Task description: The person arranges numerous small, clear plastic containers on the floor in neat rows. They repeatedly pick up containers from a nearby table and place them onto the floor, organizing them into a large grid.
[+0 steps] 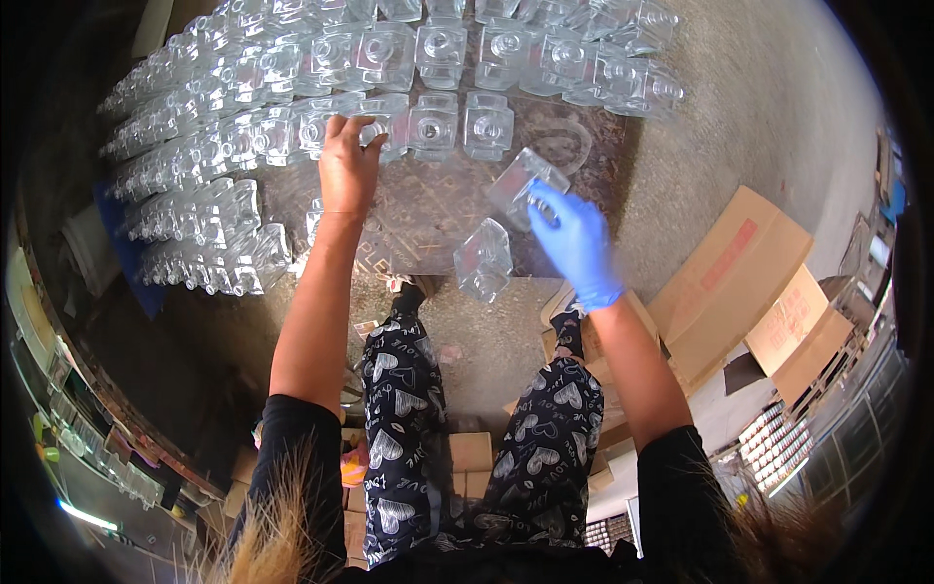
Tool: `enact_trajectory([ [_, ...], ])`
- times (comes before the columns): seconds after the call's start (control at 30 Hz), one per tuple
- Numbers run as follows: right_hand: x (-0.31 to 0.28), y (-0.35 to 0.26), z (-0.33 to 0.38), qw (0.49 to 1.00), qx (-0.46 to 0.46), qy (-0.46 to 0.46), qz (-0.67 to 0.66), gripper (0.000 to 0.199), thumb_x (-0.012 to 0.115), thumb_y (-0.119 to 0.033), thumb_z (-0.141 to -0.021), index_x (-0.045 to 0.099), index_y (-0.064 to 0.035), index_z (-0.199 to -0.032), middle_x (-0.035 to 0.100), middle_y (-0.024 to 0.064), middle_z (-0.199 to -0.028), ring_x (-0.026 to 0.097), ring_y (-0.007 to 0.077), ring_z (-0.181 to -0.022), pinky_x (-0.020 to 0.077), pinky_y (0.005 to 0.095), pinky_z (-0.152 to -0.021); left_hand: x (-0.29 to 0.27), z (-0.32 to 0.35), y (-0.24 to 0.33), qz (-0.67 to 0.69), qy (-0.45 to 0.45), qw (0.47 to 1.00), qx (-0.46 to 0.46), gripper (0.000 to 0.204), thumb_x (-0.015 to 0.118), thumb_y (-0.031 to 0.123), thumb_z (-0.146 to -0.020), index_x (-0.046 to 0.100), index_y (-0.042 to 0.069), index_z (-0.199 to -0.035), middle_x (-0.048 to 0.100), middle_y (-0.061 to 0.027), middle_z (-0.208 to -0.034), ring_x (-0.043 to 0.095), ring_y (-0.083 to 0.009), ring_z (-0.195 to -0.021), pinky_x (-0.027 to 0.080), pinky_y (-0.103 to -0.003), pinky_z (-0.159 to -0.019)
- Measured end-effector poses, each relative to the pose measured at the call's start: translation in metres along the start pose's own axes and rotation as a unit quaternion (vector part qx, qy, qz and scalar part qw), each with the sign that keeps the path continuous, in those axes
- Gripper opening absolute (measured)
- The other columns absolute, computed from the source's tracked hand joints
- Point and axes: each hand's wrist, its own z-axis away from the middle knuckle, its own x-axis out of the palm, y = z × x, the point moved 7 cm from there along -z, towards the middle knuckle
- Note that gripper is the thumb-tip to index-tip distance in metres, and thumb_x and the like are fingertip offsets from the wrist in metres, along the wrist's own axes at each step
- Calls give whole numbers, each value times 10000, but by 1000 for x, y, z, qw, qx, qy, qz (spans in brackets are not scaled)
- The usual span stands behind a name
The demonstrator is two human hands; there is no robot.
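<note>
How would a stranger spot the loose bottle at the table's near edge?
Start at the dark table with its rows of clear glass bottles. At its near edge, below and left of the blue-gloved right hand, is a clear, boxy bottle. Unlike the rows, it sits alone, and unlike the bottle in that hand, nobody is touching it.

Left grip (348, 167) and right grip (577, 240) curled

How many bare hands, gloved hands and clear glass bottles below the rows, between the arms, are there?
Bare left hand: 1
Blue-gloved right hand: 1
Clear glass bottles: 2, one at the glove, one lower left
Total: 4
</note>
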Motion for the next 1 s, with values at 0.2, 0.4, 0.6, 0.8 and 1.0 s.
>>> enact_trajectory([
  [0.2, -10, 29, -53, 995, -75, 13, 64, 238, 709, -133, -783, 696, -130, -1021, 664, 111, -813, 648, 306, -714, 519, 400, -659, 0, -1, -10, -28, 14, 999, 14, 279, 779, 119, -747, 657, 71, -993, 557, -110, -896, 585, -262, -639, 486, -389, -633],
  [0.4, -2, 35, -83, 989, -111, -37, 85, 240, 695, -149, -807, 685, -139, -1047, 682, 98, -922, 654, 308, -802, 530, 390, -698, 0, -2, -6, -56, -19, 998, -25, 379, 804, 183, -729, 636, 94, -1056, 576, -96, -933, 621, -265, -718, 513, -392, -674],
  [0.6, -19, 29, -73, 994, -39, 23, 104, 509, 747, -264, -768, 589, -120, -1230, 657, 128, -867, 651, 308, -713, 518, 422, -643, -21, 26, 19, -114, 63, 990, 49, 653, 814, 201, -732, 521, 144, -1313, 501, -125, -1195, 570, -220, -836, 517, -370, -746],
  [0.8, 43, -47, 54, 985, -55, -159, 23, 720, 791, -450, -688, 559, -169, -1310, 626, 106, -841, 606, 279, -677, 465, 421, -648, -30, 153, 49, 42, -35, 998, -32, 602, 746, 35, -741, 526, 72, -1300, 573, -137, -1086, 527, -255, -880, 487, -384, -777],
  [1.0, 95, -30, 102, 979, -25, -193, 55, 705, 794, -453, -674, 574, -152, -1273, 639, 65, -785, 631, 258, -628, 470, 424, -605, -68, 332, 57, -18, -321, 933, -163, 527, 725, 252, -806, 540, 92, -1272, 569, -148, -1136, 540, -359, -1080, 430, -474, -906],
])
